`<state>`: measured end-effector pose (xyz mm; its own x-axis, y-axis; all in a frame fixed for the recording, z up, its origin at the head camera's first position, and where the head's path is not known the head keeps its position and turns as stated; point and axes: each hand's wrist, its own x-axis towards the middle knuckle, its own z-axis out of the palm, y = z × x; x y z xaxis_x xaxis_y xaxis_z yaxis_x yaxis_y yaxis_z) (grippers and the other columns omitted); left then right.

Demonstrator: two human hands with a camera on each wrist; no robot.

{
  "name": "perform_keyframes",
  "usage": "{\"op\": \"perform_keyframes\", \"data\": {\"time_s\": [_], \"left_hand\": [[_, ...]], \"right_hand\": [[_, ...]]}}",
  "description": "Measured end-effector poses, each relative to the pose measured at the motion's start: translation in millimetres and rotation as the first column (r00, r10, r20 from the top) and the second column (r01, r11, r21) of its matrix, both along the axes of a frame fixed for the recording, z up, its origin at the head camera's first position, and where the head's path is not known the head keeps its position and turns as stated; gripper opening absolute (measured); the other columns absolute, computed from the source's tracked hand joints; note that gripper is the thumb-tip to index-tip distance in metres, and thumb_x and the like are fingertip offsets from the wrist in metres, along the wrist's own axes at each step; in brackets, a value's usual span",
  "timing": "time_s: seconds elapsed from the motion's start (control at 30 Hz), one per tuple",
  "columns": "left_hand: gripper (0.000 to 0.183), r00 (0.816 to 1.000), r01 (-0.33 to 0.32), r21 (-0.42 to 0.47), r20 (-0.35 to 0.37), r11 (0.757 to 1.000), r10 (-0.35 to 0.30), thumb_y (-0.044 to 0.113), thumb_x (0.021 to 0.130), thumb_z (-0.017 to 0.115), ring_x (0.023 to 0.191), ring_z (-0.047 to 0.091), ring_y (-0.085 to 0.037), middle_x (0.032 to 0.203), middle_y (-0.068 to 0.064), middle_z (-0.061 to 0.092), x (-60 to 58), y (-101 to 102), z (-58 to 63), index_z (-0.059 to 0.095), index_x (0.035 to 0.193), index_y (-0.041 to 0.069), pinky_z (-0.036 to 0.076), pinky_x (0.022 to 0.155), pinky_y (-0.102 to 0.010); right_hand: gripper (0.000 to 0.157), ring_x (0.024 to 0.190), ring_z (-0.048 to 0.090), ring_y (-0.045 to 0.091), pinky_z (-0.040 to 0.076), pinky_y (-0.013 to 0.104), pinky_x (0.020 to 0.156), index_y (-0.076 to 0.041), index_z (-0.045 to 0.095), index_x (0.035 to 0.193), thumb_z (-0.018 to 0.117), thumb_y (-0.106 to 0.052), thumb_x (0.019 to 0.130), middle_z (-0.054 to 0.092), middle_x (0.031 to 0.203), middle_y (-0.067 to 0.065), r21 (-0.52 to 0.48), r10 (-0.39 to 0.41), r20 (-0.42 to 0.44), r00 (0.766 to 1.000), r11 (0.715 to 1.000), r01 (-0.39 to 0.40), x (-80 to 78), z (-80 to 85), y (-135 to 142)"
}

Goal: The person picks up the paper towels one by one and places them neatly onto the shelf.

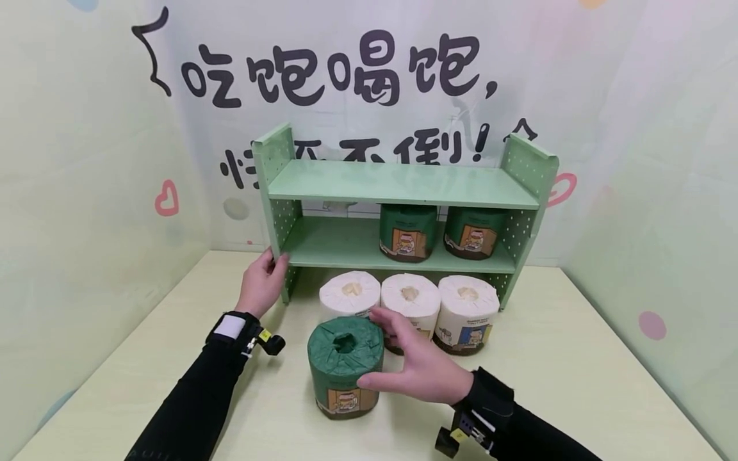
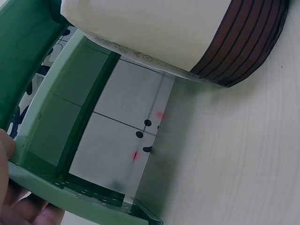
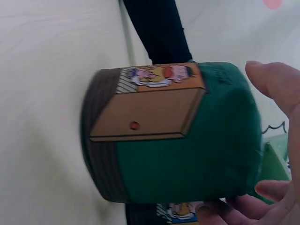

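Observation:
My left hand [image 1: 264,282] grips the left upright of a light green two-tier shelf [image 1: 403,182], with thumb and fingers on either side of the panel in the left wrist view. In front of the shelf, a green-wrapped toilet paper roll [image 1: 346,368] stands upright with its cored top facing up. Around the right side of this roll my right hand [image 1: 423,365] is spread, its thumb stretched along the near side and its other fingers at the far side. In the right wrist view the thumb [image 3: 272,82] lies just off the roll's top edge.
A row of white-wrapped toilet paper rolls [image 1: 410,301] stands on the table behind the green one, before the shelf's lower opening. Two more green rolls [image 1: 408,234] sit on the middle board's right half. A printed wall [image 1: 346,128] rises behind the shelf.

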<state>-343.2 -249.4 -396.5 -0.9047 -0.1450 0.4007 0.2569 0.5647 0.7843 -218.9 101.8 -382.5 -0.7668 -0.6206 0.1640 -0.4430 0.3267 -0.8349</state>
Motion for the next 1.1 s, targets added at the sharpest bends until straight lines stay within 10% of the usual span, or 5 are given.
{"op": "perform_keyframes", "data": {"time_s": [1.1], "left_hand": [[0.049,1.000,0.006,-0.012,-0.014,1.000,-0.006,0.038,0.118,0.047,0.098,0.063,-0.030,0.125,-0.026,0.074,0.4,0,0.6,0.061,0.151,0.004,0.050,0.072,-0.024]], "right_hand": [[0.103,0.152,0.048,0.027,0.037,0.060,0.128,-0.015,0.032,0.162,0.097,-0.032,0.085,0.047,0.162,0.007,-0.003,-0.008,0.114,0.993,1.000,0.008,0.8,-26.8,-15]]}}
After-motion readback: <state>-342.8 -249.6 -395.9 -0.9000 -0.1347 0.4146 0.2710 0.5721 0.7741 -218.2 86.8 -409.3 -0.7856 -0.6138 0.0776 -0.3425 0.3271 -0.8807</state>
